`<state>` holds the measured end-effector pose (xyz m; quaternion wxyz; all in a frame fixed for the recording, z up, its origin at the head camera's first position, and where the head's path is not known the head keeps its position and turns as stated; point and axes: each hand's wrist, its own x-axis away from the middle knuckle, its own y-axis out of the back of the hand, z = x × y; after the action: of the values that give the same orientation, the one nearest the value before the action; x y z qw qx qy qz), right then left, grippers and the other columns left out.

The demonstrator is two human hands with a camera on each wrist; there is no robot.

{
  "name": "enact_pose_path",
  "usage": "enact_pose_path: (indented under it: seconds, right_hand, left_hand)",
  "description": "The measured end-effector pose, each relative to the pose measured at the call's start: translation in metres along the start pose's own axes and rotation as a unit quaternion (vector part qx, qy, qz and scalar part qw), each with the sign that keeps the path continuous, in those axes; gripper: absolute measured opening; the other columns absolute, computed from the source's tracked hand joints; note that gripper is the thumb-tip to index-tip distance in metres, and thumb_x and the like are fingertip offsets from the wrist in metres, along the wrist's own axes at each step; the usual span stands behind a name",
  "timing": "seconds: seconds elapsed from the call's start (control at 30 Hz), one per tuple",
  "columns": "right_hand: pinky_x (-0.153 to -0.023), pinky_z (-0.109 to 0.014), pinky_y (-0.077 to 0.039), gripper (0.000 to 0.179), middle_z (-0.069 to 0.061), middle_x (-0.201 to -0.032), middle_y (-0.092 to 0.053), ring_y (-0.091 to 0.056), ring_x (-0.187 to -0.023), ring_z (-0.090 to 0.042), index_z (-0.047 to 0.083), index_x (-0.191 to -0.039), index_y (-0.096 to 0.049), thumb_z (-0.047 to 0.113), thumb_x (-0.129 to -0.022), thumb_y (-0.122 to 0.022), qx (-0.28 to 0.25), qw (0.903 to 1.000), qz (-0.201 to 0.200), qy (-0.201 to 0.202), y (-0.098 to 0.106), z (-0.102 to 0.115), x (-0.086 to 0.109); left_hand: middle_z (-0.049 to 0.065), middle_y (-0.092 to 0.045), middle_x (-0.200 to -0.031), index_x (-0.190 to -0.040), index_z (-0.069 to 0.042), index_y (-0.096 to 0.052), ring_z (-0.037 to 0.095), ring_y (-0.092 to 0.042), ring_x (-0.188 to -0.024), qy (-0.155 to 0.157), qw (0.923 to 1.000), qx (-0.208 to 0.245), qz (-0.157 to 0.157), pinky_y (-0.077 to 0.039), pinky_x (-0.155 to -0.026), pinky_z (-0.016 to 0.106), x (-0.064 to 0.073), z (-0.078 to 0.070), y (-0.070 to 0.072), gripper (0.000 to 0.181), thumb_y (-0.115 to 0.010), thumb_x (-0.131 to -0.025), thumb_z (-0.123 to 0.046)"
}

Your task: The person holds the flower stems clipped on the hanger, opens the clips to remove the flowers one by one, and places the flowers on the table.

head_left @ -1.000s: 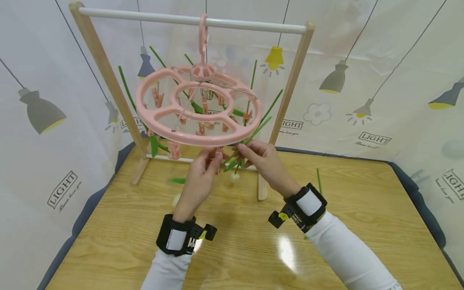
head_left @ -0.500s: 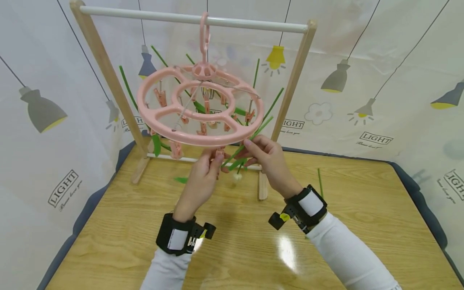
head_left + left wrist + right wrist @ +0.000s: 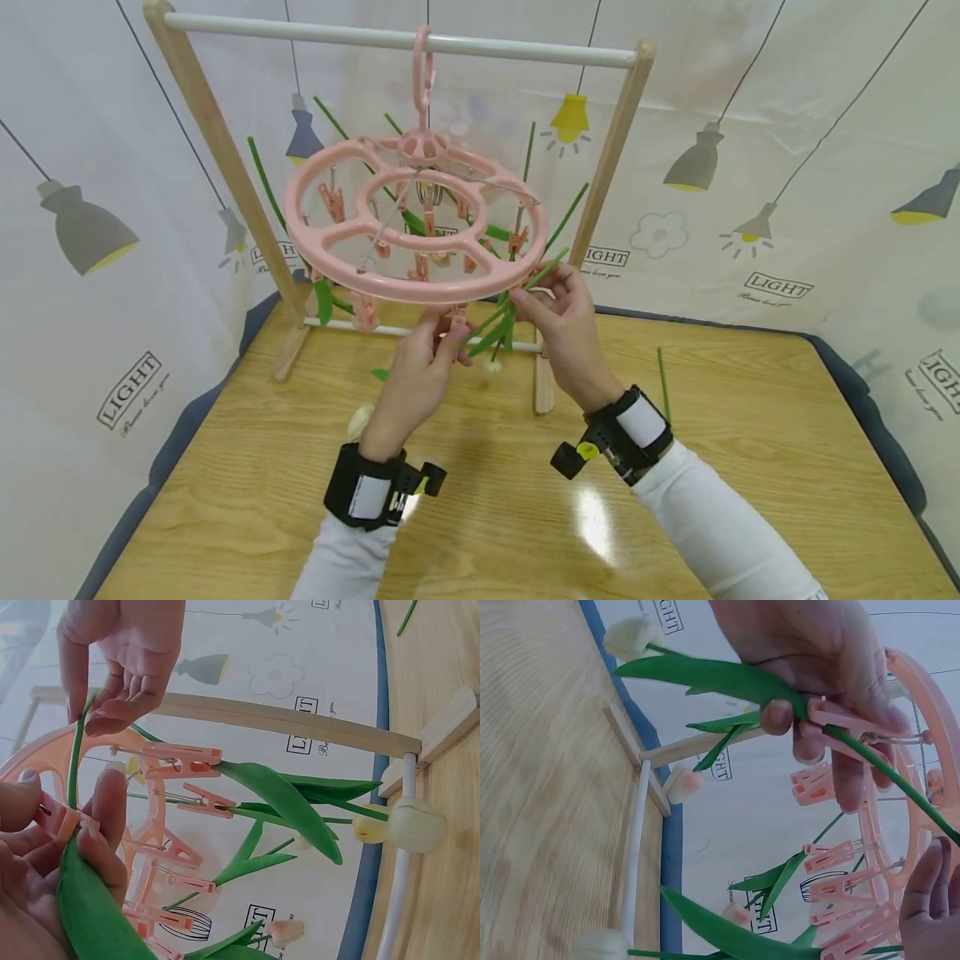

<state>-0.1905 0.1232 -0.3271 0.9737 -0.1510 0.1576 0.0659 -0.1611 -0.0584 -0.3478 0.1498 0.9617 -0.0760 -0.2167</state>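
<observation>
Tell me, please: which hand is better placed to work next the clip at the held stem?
Probably the left hand: its thumb and fingers pinch this pink clip. The right hand holds the green stem farther up, away from the clip, so perhaps suits steadying it.

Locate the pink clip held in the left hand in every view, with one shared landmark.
Head: pink clip near the centre, just below the near rim of the hanger.
Left wrist: pink clip by the left edge, slightly below mid-height.
Right wrist: pink clip at upper right.
Shared landmark: white lower bar.
</observation>
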Motion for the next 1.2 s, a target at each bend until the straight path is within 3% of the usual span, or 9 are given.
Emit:
enact_pose_path:
  seconds: [0.37, 0.6, 0.87, 1.2]
  right_hand:
    - [-0.077, -0.029, -0.062, 0.035, -0.006, -0.108, -0.051, -0.059, -0.093, -0.017, 0.009, -0.124, -0.036, -0.011, -0.096, -0.045, -0.101, 0.9945, -0.013, -0.025, -0.007, 0.004, 0.002]
    - [-0.078, -0.032, -0.062, 0.043, -0.005, -0.112, -0.047, -0.057, -0.096, -0.018, 0.010, -0.132, -0.025, -0.009, -0.097, -0.042, -0.096, 0.9949, 0.024, -0.017, -0.010, 0.003, 0.004]
    - [-0.078, -0.031, -0.062, 0.049, -0.004, -0.112, -0.046, -0.059, -0.096, -0.016, 0.009, -0.134, -0.016, -0.011, -0.097, -0.041, -0.073, 0.9965, 0.041, -0.009, -0.013, -0.001, 0.006]
    - [-0.073, -0.030, -0.063, 0.043, -0.004, -0.110, -0.048, -0.060, -0.095, -0.016, 0.012, -0.128, -0.020, -0.011, -0.097, -0.041, -0.077, 0.9963, 0.039, 0.000, -0.015, -0.003, 0.005]
  left_hand:
    - [0.024, -0.065, -0.104, -0.131, -0.003, -0.047, 0.027, -0.067, -0.077, 0.013, 0.9998, 0.014, -0.007, -0.057, -0.064, 0.039, 0.001, 0.003, -0.001, 0.033, -0.047, -0.102, -0.018]
    - [0.024, -0.067, -0.104, -0.126, -0.001, -0.050, 0.028, -0.068, -0.078, 0.022, 0.9995, 0.001, -0.022, -0.056, -0.058, 0.037, 0.001, 0.002, -0.001, 0.029, -0.049, -0.101, -0.016]
    - [0.021, -0.068, -0.088, -0.111, 0.002, -0.055, 0.024, -0.068, -0.069, -0.015, 0.9956, -0.076, -0.053, -0.051, -0.051, 0.033, 0.001, 0.002, -0.003, 0.021, -0.047, -0.101, -0.015]
    - [0.021, -0.065, -0.085, -0.106, 0.003, -0.056, 0.027, -0.067, -0.067, 0.008, 0.9972, -0.057, -0.049, -0.056, -0.053, 0.036, 0.000, 0.002, -0.001, 0.020, -0.042, -0.104, -0.011]
